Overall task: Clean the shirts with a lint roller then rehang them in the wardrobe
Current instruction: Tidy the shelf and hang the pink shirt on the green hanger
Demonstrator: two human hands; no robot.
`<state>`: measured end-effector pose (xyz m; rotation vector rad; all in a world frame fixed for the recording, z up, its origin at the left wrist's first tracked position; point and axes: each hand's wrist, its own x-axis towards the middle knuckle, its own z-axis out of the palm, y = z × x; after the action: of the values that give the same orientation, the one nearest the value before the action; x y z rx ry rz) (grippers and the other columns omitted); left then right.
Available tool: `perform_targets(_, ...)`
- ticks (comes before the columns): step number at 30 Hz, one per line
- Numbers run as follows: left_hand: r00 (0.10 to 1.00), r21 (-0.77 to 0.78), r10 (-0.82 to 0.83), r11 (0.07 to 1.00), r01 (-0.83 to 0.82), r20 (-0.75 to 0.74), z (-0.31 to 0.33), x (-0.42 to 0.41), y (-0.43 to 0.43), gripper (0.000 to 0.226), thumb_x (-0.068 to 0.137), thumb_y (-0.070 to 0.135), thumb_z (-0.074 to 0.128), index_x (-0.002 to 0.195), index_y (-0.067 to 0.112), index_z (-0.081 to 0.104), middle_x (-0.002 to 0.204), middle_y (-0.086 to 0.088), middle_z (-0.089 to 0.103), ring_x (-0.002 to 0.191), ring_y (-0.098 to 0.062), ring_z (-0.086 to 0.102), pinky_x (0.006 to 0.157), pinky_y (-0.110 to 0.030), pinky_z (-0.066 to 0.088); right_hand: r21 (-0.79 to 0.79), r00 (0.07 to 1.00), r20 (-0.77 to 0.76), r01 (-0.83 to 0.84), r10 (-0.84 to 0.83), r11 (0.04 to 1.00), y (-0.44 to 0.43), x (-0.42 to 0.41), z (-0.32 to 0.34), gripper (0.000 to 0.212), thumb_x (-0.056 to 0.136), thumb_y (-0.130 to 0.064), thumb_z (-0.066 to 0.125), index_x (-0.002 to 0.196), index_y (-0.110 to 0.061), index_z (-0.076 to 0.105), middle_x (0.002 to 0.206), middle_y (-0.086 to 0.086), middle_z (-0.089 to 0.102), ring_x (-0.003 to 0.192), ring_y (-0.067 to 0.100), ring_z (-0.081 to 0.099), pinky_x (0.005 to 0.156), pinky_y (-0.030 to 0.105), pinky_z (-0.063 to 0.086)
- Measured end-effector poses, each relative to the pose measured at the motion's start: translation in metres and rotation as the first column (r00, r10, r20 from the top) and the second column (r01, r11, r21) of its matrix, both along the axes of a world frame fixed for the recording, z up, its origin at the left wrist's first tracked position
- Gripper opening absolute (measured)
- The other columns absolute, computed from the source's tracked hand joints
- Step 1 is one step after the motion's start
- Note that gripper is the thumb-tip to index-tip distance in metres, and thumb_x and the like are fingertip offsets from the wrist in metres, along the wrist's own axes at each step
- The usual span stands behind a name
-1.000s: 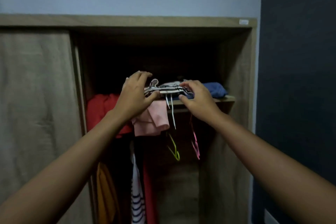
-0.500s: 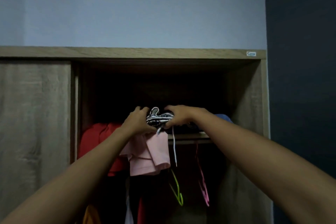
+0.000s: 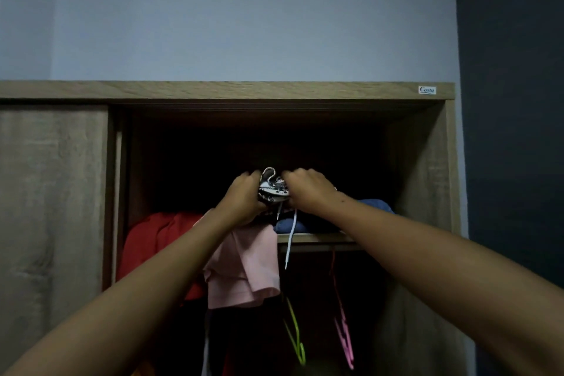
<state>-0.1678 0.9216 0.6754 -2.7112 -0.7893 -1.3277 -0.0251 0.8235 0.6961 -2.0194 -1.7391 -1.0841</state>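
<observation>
So in the last second the two hands have closed in on each other. A moment back they were spread along the ends of the black-and-white bundle (image 3: pixel 272 188) up on the shelf (image 3: pixel 314 238); now the left hand (image 3: pixel 241 201) and right hand (image 3: pixel 308 189) are nearly knuckle to knuckle, both clamped on it with curled fingers, and the fabric is scrunched up between them. The view has tipped up too, so the wardrobe (image 3: pixel 244 90) sits lower in shot.

Best guess is that the person is tidying or pulling that bundle off the shelf, not hanging anything yet. It's too crumpled to tell whether it's even a shirt, though a white cord (image 3: pixel 291 238) dangles from it toward 6 o'clock.

The obvious shirt is the pink shirt (image 3: pixel 244 268), hanging at 6 o'clock from the hands. It's pale and soft-looking, bunched and sagging off to one side instead of hanging square. A red garment (image 3: pixel 152 241) hangs at 8 o'clock, and folded blue cloth (image 3: pixel 377 206) sits at 4 o'clock on the shelf. An empty green hanger (image 3: pixel 294 336) and pink hanger (image 3: pixel 343 333) hang lower down (free spots for rehanging, probably).
</observation>
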Motion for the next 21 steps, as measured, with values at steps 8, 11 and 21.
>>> perform_targets(8,0.994,0.024,-0.063,0.998,0.061,0.093,0.030,0.048,-0.032,0.038,0.082,0.018,0.075,0.110,-0.002,0.060,0.110,-0.027,0.067,0.102,-0.043,0.063,0.081,-0.042,0.049,0.076,0.993,0.043,0.104,-0.107,0.992,-0.039,0.036,0.036,0.020,0.088,-0.025,0.063,0.104,-0.013,0.062,0.108,0.015,0.069,0.098,0.038,0.068,0.074,0.039,0.052)
perform_targets(11,0.988,0.038,-0.113,0.993,0.110,0.107,0.035,0.070,-0.042,0.038,0.083,0.015,0.074,0.114,-0.002,0.059,0.111,-0.026,0.066,0.101,-0.042,0.064,0.078,-0.039,0.049,0.114,0.986,0.066,0.144,-0.152,0.983,-0.055,0.052,0.040,0.020,0.088,-0.025,0.061,0.105,-0.015,0.063,0.107,0.015,0.069,0.097,0.039,0.068,0.075,0.041,0.053)
perform_targets(21,0.972,0.122,-0.229,0.967,0.223,0.042,0.034,0.133,-0.063,0.061,0.079,0.012,0.074,0.133,0.004,0.048,0.128,-0.026,0.055,0.112,-0.044,0.057,0.090,-0.047,0.052,0.121,0.956,0.073,0.275,-0.285,0.954,-0.096,0.100,0.035,0.028,0.088,-0.024,0.061,0.114,-0.015,0.059,0.112,0.015,0.068,0.100,0.041,0.067,0.076,0.042,0.053)
